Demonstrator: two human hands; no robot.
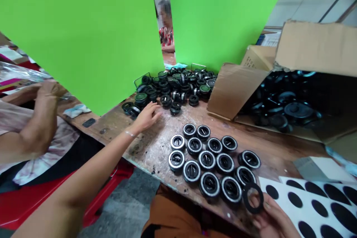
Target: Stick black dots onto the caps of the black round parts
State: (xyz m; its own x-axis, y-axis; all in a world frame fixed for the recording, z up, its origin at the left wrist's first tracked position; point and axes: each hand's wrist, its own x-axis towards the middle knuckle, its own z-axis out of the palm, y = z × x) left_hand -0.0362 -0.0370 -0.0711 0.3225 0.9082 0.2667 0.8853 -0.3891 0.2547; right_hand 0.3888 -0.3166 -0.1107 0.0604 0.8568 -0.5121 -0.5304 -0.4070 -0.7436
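My left hand stretches out flat beside the pile of round black parts, its fingers close to a loose black part and holding nothing that I can see. Between the thumb and fingers of my right hand is a flat black ring, held by its edge. That ring hangs just over the near right end of a cluster of round black parts with silvery rims, which lie face up with a bar across each middle. Sheets with black discs lie beside my right hand.
An open cardboard box with more black parts stands at the right. Green panels rise behind the wooden table. At the left a co-worker's arm shows past the panel; another person sits beyond the gap.
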